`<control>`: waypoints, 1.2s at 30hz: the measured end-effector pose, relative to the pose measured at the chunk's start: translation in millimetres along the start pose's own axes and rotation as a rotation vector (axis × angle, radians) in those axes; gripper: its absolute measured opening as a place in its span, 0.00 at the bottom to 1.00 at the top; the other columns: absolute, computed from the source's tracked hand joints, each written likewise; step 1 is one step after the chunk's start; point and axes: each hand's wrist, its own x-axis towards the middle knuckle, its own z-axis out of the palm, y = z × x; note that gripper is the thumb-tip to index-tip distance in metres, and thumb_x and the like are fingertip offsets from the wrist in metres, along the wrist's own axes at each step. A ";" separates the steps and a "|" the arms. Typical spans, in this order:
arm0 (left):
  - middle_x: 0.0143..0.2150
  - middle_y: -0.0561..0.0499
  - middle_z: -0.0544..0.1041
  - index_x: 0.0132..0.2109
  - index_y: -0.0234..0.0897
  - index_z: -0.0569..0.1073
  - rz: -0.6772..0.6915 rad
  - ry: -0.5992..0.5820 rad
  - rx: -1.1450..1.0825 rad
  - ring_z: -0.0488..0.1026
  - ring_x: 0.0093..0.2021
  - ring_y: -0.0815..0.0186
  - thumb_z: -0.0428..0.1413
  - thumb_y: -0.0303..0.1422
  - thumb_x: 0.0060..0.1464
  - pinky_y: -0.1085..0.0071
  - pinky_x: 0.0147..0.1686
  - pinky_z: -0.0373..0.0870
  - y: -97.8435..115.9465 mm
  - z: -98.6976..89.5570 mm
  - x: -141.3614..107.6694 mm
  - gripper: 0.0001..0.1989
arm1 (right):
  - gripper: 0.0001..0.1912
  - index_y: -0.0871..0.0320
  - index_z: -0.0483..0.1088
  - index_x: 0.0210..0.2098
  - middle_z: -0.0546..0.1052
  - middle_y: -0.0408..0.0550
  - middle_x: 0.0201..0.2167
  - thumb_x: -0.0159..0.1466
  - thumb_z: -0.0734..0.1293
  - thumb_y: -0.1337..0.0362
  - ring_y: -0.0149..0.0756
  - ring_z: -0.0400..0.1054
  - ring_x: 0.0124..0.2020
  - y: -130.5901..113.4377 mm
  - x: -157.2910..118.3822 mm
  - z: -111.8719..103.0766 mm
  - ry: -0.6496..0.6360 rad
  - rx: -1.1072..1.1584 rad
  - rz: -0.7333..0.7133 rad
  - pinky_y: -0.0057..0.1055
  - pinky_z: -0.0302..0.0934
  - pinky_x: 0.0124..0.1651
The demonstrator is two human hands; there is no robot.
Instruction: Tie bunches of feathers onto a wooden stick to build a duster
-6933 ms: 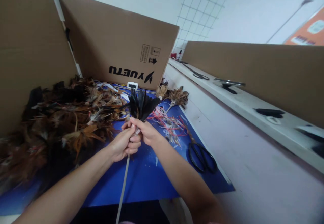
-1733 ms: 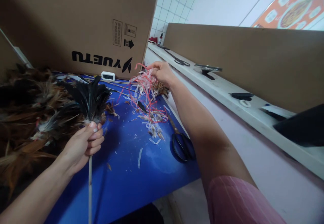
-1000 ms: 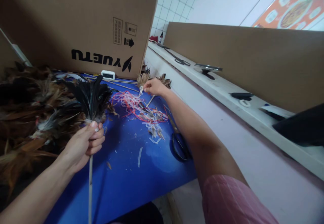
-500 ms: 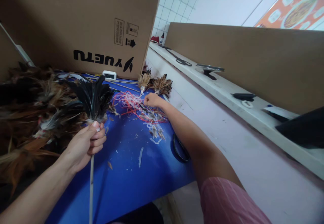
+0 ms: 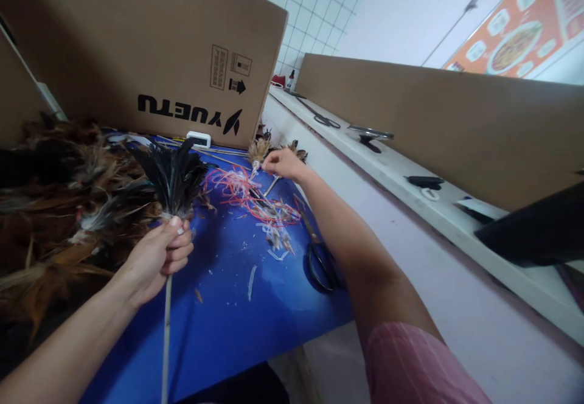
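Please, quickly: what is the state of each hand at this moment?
Left hand: closed, holding the black feather duster by its stick.
Right hand: curled; whether it holds anything cannot be told.

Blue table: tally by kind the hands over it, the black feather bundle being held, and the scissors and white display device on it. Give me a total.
Hands: 2, the left hand and the right hand
Black feather bundle in the left hand: 1
Scissors: 1
White display device: 1
Total: 5
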 end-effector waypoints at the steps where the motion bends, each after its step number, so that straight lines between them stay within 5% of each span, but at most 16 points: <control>1: 0.22 0.62 0.50 0.33 0.35 0.63 -0.001 0.001 0.000 0.44 0.16 0.79 0.59 0.41 0.53 0.82 0.13 0.41 -0.3 -0.6 0.6 0.15 | 0.07 0.64 0.74 0.33 0.76 0.46 0.24 0.60 0.64 0.67 0.24 0.66 0.24 -5.1 1.6 -13.6 0.036 0.040 -0.006 0.22 0.59 0.29; 6: 0.22 0.62 0.50 0.34 0.36 0.63 0.009 -0.005 0.007 0.44 0.16 0.79 0.59 0.41 0.53 0.83 0.13 0.41 -0.9 -2.0 3.0 0.15 | 0.04 0.62 0.69 0.25 0.72 0.43 0.20 0.56 0.67 0.72 0.25 0.65 0.22 -34.4 0.5 -68.4 0.212 0.367 -0.034 0.21 0.59 0.24; 10: 0.22 0.62 0.50 0.34 0.36 0.62 0.011 -0.003 0.013 0.44 0.16 0.79 0.58 0.40 0.54 0.83 0.13 0.42 -0.8 -1.8 2.3 0.14 | 0.05 0.62 0.67 0.25 0.73 0.43 0.24 0.56 0.67 0.73 0.24 0.67 0.25 -51.4 -3.4 -90.7 0.267 0.480 -0.139 0.22 0.61 0.28; 22: 0.22 0.61 0.50 0.33 0.36 0.62 -0.001 0.004 0.015 0.45 0.16 0.78 0.49 0.35 0.61 0.84 0.12 0.44 -0.4 0.6 2.7 0.10 | 0.08 0.58 0.63 0.24 0.71 0.41 0.23 0.57 0.67 0.70 0.29 0.70 0.26 -75.8 0.4 -110.4 0.401 0.575 -0.171 0.23 0.61 0.25; 36: 0.22 0.61 0.50 0.32 0.35 0.61 -0.017 0.011 0.007 0.46 0.16 0.79 0.48 0.34 0.62 0.84 0.11 0.44 0.3 2.3 1.7 0.10 | 0.10 0.54 0.60 0.27 0.75 0.43 0.28 0.58 0.68 0.66 0.35 0.74 0.35 -91.2 -9.5 -118.4 0.383 0.872 -0.284 0.29 0.68 0.31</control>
